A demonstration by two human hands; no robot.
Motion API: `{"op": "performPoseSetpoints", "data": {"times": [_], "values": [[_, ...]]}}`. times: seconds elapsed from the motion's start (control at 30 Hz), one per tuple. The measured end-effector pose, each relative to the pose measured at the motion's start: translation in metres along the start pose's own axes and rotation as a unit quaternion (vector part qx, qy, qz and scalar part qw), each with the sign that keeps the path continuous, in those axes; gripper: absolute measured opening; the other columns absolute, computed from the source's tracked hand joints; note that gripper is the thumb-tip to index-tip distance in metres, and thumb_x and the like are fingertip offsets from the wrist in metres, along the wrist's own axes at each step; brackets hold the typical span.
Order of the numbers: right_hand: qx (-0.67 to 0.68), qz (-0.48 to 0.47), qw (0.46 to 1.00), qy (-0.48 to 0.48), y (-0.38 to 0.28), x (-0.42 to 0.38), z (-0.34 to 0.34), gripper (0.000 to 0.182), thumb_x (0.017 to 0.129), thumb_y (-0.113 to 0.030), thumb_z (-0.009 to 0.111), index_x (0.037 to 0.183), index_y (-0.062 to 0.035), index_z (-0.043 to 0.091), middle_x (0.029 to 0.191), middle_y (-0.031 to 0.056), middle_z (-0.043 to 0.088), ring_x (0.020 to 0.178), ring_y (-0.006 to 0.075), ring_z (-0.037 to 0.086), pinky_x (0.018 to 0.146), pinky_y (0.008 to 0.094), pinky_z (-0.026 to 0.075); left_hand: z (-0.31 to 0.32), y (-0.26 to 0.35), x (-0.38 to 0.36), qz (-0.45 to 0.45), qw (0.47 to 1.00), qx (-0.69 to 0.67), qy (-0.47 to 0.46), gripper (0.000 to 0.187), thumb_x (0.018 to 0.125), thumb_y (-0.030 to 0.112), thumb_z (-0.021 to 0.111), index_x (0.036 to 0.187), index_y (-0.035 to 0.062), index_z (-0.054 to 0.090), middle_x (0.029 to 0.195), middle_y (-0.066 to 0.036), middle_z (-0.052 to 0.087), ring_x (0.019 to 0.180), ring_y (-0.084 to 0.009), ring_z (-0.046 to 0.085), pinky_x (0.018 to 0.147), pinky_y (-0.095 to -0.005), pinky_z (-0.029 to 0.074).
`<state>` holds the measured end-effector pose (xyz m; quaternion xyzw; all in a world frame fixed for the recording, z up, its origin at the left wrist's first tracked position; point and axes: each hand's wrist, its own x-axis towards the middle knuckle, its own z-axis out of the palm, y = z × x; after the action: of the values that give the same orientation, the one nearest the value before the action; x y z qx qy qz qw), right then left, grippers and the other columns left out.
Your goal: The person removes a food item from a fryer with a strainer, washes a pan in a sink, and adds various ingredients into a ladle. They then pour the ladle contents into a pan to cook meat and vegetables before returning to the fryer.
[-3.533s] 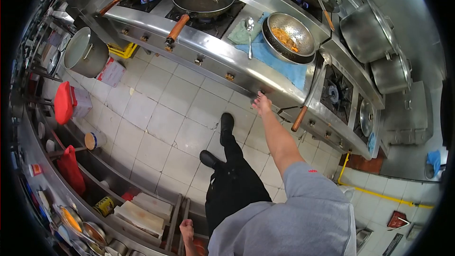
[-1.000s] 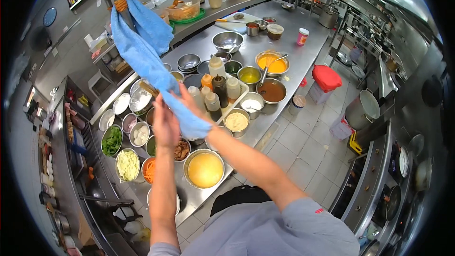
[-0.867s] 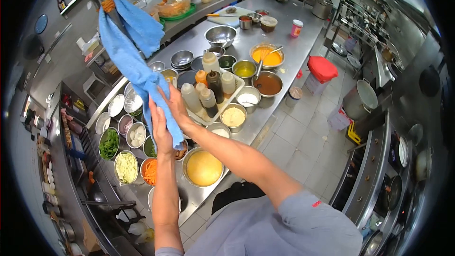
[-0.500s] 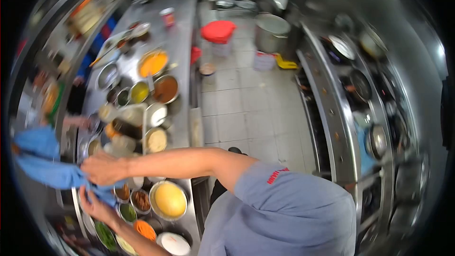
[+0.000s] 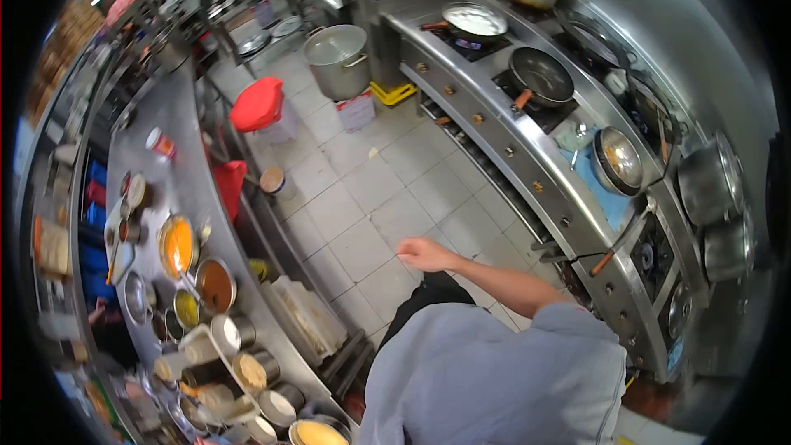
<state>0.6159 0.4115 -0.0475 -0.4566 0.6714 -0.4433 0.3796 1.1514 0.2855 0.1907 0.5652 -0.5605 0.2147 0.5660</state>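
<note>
My right hand [image 5: 424, 254] is held out in front of my body, above the tiled floor [image 5: 362, 239] of the aisle. Its fingers are curled in and nothing shows in them. My left hand is out of view. To the right runs a steel stove [image 5: 494, 128]. On it sit a pan with white contents [image 5: 475, 23], a dark frying pan [image 5: 540, 76] and stacked metal bowls [image 5: 620, 161] on a blue cloth [image 5: 606, 198]. A wooden-handled utensil [image 5: 606, 262] juts out at the stove's front edge.
Along the left, a steel counter [image 5: 161, 115] carries a pan of orange sauce [image 5: 177, 245], a pot of brown sauce [image 5: 216, 284] and several containers. A red-covered bin [image 5: 257, 105], a large pot [image 5: 336, 62] and a small tub [image 5: 273, 181] stand on the floor.
My body and view have turned right, from the counter toward the aisle and stove. My right hand has left the blue cloth it held over the counter. My left hand has gone out of view.
</note>
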Motion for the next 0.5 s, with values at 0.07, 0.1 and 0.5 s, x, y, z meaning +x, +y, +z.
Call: {"op": "performPoseSetpoints", "data": {"times": [0.07, 0.1, 0.5], "values": [[-0.104, 0.096, 0.989, 0.051, 0.075, -0.033, -0.036, 0.016, 0.084, -0.018, 0.06, 0.092, -0.0039, 0.062, 0.086, 0.0131, 0.067, 0.078, 0.0284, 0.065, 0.071, 0.0399, 0.051, 0.06, 0.068, -0.003, 0.067, 0.992, -0.087, -0.057, 0.02, 0.096, 0.019, 0.061, 0.097, 0.0006, 0.069, 0.102, -0.015, 0.067, 0.093, -0.0267, 0.063, 0.089, -0.0411, 0.048], [-0.117, 0.131, 0.982, 0.064, 0.102, -0.051, -0.05, 0.016, 0.083, -0.017, 0.06, 0.092, -0.0033, 0.063, 0.086, 0.0138, 0.068, 0.079, 0.0294, 0.065, 0.072, 0.0397, 0.052, 0.097, 0.062, -0.012, 0.066, 0.987, -0.109, -0.102, 0.02, 0.094, 0.014, 0.063, 0.105, -0.0013, 0.066, 0.109, -0.014, 0.065, 0.099, -0.0243, 0.06, 0.092, -0.0373, 0.047], [0.062, 0.326, 0.767, 0.55, 0.184, -0.224, -0.099, 0.017, 0.083, -0.014, 0.062, 0.095, -0.0017, 0.065, 0.082, 0.0134, 0.068, 0.078, 0.023, 0.066, 0.071, 0.0357, 0.052, 0.335, 0.472, -0.222, 0.169, 0.578, -0.519, -0.607, 0.019, 0.095, 0.008, 0.056, 0.11, -0.003, 0.06, 0.113, -0.013, 0.06, 0.105, -0.0236, 0.056, 0.09, -0.0331, 0.044]]}}
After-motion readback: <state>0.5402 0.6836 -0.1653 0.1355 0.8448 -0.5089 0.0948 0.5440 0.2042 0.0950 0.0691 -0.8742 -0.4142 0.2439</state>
